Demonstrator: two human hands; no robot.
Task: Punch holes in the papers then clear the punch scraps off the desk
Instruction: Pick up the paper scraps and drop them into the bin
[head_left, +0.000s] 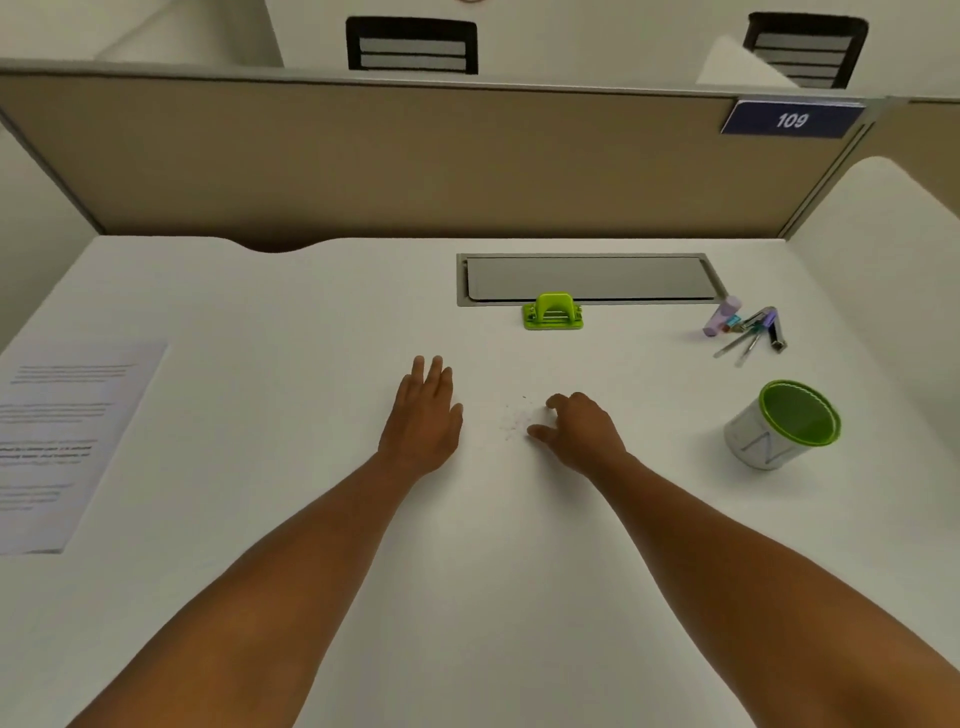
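Small pale punch scraps (514, 418) lie scattered on the white desk (311, 312) between my two hands. My left hand (423, 415) rests flat on the desk just left of them, fingers straight and together, holding nothing. My right hand (576, 428) sits just right of the scraps with its fingers curled down onto the desk and thumb out toward them. The green hole punch (553, 312) stands farther back, beyond the scraps. Printed papers (62, 441) lie at the desk's left edge.
A small bin with a green liner (784, 423) stands at the right. Behind it lie a glue stick, pens and a stapler (748, 327). A grey cable flap (587, 278) is set in the desk's back. A tan partition (363, 156) walls the far side.
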